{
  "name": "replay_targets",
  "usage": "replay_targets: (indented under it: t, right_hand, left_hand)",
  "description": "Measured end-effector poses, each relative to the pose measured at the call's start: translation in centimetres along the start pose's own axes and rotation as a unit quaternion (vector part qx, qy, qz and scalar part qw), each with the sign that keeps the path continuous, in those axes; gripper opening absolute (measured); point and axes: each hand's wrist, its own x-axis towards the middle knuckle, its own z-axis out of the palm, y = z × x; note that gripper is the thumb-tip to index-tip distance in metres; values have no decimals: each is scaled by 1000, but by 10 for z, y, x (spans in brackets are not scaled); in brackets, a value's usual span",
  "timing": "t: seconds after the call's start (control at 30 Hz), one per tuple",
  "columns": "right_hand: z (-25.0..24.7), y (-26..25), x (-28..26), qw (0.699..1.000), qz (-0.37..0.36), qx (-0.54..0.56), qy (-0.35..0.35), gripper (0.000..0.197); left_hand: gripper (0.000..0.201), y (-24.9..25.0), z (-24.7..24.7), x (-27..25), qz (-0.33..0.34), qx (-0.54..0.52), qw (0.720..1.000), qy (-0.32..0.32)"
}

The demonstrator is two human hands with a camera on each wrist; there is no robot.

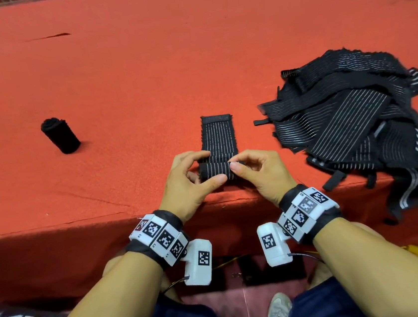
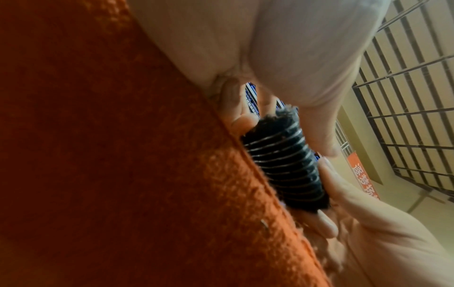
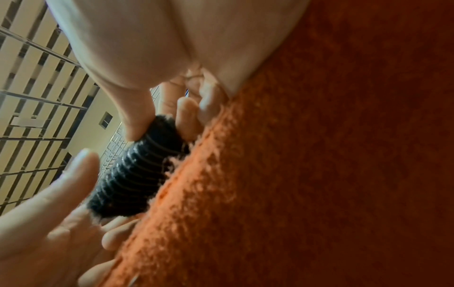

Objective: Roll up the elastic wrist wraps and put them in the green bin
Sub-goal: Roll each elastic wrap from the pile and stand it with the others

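A: What are the hands doing with the wrap?

B: Both are on the striped wrist wrap (image 1: 220, 154) at the near edge of the desk (image 1: 128, 76). Its near end is rolled into a short cylinder; the rest lies flat, stretching away from the person. The left hand (image 1: 188, 184) has its fingers curled round the left end of the roll, the thumb lying along its front. The right hand (image 1: 259, 172) pinches the right end, its grip set between thumb and forefinger.

A: Do the wrist cameras add anything?

B: Yes. The left wrist view shows the roll (image 2: 285, 165) end-on between thumb and fingers, with the fuzzy edge and pale stripes running round it, resting on the cloth. The right wrist view shows the thumb (image 3: 137, 120) pressing on top of the roll (image 3: 132, 172), with the left hand's fingers at its far end. Neither shows the flat tail; only the head view does.

A: And other wraps?

B: Only the head view has them. A finished black roll (image 1: 60, 135) lies well to the left of the striped wrap, on its side. A loose pile of wraps (image 1: 354, 121) sits to its right, some straps hanging over the desk edge.

A: The surface?

B: Orange-red felt-like cloth, creased in places. The wrist views catch barred windows (image 2: 405, 116) and a pale wall behind.
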Motion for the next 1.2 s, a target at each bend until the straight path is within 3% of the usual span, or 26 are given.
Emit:
replay_targets:
  t: [0.1,0.17,0.37,0.5,0.73,0.9,1.03,1.2]
  right_hand:
    - [0,1,0,1000,0,8,2,12]
    - [1,3,0,1000,2,9,1,15]
    - [-1,3,0,1000,4,3,0,14]
    - [-2,4,0,1000,4,2,-7,9]
    - [-2,3,-1,1000,9,-13,-22,8]
    - [-3,3,0,1000,9,-5,-26,8]
    - [-1,6,2,999,23,26,3,9]
    - [2,6,3,999,21,25,25,6]
  left_hand:
    - [38,-1,1,3,-62,-36,997,33]
    - [41,-3,1,5,-82,-36,995,51]
    - [22,-1,1,4,-76,2,996,37]
    - [9,0,-1,3,-76,-30,996,27]
    - [21,4,-2,1,-77,-93,993,-10]
    - [26,4,-2,2,-55,-70,996,-26]
    - [41,5,-3,-1,-49,-44,996,-68]
    - [24,4,-3,-2,-49,21,996,-68]
